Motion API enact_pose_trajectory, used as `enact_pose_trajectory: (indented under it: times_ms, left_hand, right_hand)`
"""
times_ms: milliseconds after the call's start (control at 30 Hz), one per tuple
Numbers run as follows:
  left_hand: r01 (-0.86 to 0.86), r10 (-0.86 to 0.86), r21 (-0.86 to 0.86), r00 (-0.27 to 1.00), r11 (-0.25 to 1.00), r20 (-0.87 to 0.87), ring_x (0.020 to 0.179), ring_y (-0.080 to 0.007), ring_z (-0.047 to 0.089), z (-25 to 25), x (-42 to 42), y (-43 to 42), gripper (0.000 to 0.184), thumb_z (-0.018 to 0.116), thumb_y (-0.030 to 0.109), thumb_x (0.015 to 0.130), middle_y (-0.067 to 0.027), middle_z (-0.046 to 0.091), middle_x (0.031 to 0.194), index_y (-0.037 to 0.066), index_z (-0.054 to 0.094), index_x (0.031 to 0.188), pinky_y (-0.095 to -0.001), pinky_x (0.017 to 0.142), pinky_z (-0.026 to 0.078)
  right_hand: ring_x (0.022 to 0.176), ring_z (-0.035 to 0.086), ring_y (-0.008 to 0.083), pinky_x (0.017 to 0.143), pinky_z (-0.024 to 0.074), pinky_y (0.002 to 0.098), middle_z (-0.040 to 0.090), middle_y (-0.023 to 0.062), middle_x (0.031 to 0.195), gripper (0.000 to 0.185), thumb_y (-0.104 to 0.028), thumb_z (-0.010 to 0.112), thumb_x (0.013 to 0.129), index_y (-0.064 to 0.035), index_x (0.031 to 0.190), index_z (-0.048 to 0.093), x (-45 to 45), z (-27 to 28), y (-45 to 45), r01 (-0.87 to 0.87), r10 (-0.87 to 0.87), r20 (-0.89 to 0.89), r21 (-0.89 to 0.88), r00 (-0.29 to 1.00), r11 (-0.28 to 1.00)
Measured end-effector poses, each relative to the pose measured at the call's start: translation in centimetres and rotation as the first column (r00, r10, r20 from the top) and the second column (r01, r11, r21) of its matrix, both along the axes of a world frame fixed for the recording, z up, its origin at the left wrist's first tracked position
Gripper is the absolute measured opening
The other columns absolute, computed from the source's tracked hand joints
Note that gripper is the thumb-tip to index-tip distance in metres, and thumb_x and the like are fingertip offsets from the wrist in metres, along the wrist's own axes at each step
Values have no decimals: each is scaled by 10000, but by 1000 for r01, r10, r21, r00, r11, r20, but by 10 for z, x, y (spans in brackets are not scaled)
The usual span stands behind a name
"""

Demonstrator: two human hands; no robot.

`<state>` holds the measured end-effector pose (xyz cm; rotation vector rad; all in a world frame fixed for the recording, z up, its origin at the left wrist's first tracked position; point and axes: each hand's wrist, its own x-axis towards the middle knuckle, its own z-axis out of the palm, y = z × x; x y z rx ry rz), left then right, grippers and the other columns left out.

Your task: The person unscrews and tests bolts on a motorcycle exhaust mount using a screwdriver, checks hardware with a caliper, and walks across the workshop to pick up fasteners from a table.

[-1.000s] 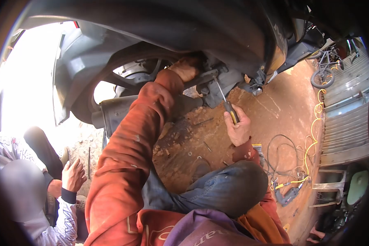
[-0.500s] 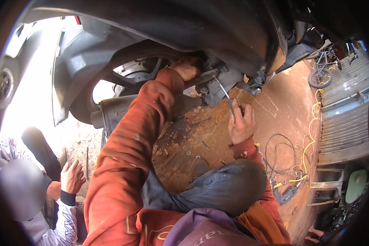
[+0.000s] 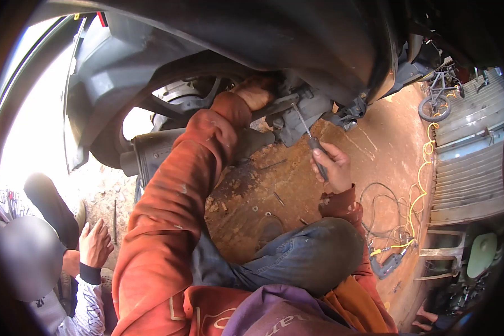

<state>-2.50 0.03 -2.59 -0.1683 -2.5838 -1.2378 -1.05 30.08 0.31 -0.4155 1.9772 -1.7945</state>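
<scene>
My right hand [image 3: 335, 168] is closed round the black handle of a screwdriver [image 3: 315, 149]. The screwdriver's metal shaft slants up to the left, its tip against the grey metal casing [image 3: 308, 115] under the motorcycle. My left arm reaches up in an orange sleeve, and my left hand [image 3: 256, 93] is up beside the casing, near the wheel [image 3: 190, 89]. Its fingers vanish into shadow behind dark parts, so what they touch is hidden. Below my left forearm lies the dark exhaust muffler [image 3: 157, 150].
At the left, another person's hand [image 3: 96, 244] is near the ground. Thin rods and washers [image 3: 269, 214] lie on the brown floor. A yellow hose [image 3: 413, 213] and a power tool [image 3: 387, 266] are at the right, with a small bicycle [image 3: 435, 103] beyond.
My right hand has drawn slightly down and right along the screwdriver, and its fingers have shifted, baring more of the handle. My left hand stays in place.
</scene>
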Motion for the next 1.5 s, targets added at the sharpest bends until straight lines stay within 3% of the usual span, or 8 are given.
enact_pose_trajectory:
  times_ms: [167,567,867,1067,1133,1367,1433,1500]
  left_hand:
    - [-41,41,102,999,994,5,1163,-348,566,5,5,2,449,569,234,755,-171,618,1223,97,632,1178,-412,996,440]
    - [34,-38,-258,999,966,-10,1295,-317,471,0,1,-3,468,577,268,825,-106,542,1372,161,603,1280,-389,1073,388]
    - [90,-61,-455,995,886,79,1276,-328,489,15,5,-3,522,596,293,810,-136,511,1400,118,578,1302,-390,1076,383]
    - [49,-54,-306,999,951,-9,1271,-348,484,-6,-6,-7,514,598,287,815,-149,516,1390,118,580,1301,-401,1071,389]
    - [-12,25,-128,995,992,99,1256,-343,501,14,8,0,507,606,281,806,-152,531,1370,113,590,1284,-399,1051,406]
    - [-2,-3,34,989,999,147,1239,-339,515,10,4,-3,451,590,274,825,-149,560,1318,122,607,1250,-405,1023,420]
    - [92,-87,-108,995,990,49,1214,-342,532,-1,-8,-4,387,587,239,822,-145,561,1314,121,647,1186,-413,1017,432]
    - [65,-74,-279,997,958,-23,1208,-339,536,-9,-11,-4,354,589,223,815,-137,564,1310,121,668,1145,-411,1025,432]
  right_hand:
    - [572,499,39,440,360,196,601,29,783,325,-77,713,865,30,1151,603,0,12,-2,-17,30,270,-51,962,999]
    - [638,558,95,582,443,220,637,47,868,286,-142,695,894,19,1125,647,12,-26,-6,272,-52,-809,136,586,953]
    - [529,528,79,408,360,216,618,72,776,241,-198,634,944,9,1059,592,-3,11,4,-30,56,339,-79,939,996]
    - [630,601,167,504,455,267,592,118,842,213,-108,668,885,3,1040,575,11,-5,-2,70,-1,-320,202,947,977]
    - [790,630,282,646,507,346,574,151,925,300,-25,694,802,-16,1081,583,15,-10,-7,360,211,-940,301,268,883]
    - [820,638,291,656,504,352,577,153,946,308,-13,684,803,-12,1094,582,15,-13,-7,411,297,-932,359,209,838]
    - [719,643,207,567,475,290,610,111,869,218,-84,643,893,16,1073,573,11,-19,-3,61,11,-382,175,924,983]
    - [686,622,164,548,453,259,619,89,846,211,-125,623,924,24,1065,574,2,-9,4,-33,33,-67,10,997,999]
